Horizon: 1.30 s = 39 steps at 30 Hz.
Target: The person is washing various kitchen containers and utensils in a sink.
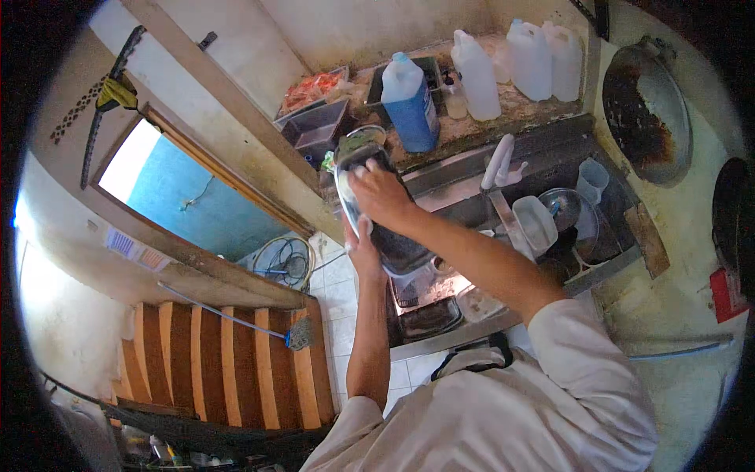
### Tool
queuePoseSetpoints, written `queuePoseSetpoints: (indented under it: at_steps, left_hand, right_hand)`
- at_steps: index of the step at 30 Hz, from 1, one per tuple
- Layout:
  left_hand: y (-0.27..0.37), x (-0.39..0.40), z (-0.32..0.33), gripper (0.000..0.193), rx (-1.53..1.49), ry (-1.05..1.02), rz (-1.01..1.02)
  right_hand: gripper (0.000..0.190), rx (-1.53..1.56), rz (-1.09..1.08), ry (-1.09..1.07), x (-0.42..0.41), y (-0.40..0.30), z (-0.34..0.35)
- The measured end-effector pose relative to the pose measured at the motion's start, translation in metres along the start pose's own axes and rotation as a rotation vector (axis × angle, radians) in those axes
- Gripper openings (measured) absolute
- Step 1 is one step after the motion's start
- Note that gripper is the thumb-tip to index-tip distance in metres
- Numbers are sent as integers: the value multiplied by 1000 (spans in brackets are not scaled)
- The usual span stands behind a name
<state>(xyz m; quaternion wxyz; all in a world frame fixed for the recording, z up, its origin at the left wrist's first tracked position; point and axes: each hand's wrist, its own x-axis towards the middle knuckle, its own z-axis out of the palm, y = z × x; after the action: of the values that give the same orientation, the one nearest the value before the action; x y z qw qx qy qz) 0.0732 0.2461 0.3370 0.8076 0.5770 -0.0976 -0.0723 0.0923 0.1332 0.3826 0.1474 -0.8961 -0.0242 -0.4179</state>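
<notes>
My left hand [364, 251] grips the lower left edge of a dark, rounded rectangular tray or pan [404, 248], tilted over the left end of the sink. White suds lie along its rim. On the inner face of this tray, near its upper end, rests my right hand [377, 192], its fingers curled over something pale that is mostly hidden. Just beyond the hands are a round container [371, 135] and a large jug of blue liquid [410, 109]. Below the tray, the metal sink [433, 295] holds a dark container [430, 318] and a clear one [479, 304].
A faucet [500, 162] rises at the sink's back edge. The right basin holds a white tub [534, 224], a clear jug [591, 180] and lids. Several plastic jugs [475, 76] and a dark tray [315, 127] line the ledge. At left, a mop [298, 335] lies across the stairs.
</notes>
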Motion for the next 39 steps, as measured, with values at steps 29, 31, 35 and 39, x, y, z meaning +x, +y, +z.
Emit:
queuePoseSetpoints:
  at_steps: [29,31,35,39]
  left_hand:
    - [18,46,1,58,406,-44,382]
    - [7,50,-8,59,535,30,511]
    - [1,40,-1,61,545,95,367]
    - [-1,6,33,62,579,-116,394]
  right_hand:
    - [34,375,119,-680,-70,1,-19]
    - [31,5,-10,-739,-75,-5,-20]
    - [19,-10,63,-130,-74,13,10]
    - [16,186,370,148,-27,43,19]
